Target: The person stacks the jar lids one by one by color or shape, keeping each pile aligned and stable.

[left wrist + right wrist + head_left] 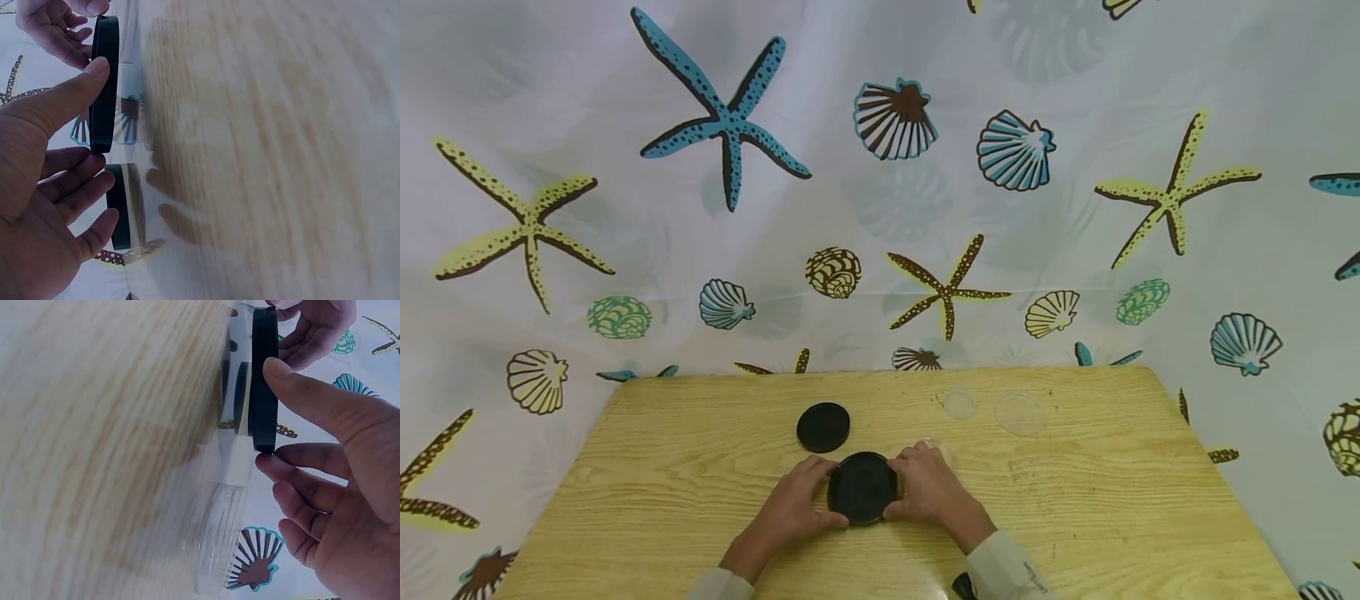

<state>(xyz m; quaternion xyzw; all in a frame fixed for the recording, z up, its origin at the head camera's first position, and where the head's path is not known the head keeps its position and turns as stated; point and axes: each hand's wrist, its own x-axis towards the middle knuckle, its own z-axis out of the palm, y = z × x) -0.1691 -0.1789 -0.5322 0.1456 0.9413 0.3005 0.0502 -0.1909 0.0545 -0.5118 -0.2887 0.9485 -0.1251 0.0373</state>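
Note:
A round black lid (862,488) with a low rim is held flat between both hands, and the wrist views show a gap between it and the tabletop. On its left edge, my left hand (801,504) pinches it with the thumb in front and fingertips behind. My right hand (928,492) grips the opposite edge the same way; the right wrist view shows its thumb (278,369) on the rim. Just behind, a second black disc (823,427) lies on the table. A clear round container (219,537) stands beyond the right hand, partly hidden by it in the head view.
Two thin transparent discs, a smaller one (959,403) and a larger one (1019,414), lie toward the back right of the wooden table (1120,483). Close to the right sleeve is a small dark object (962,586). A curtain (820,200) printed with shells and starfish surrounds the table.

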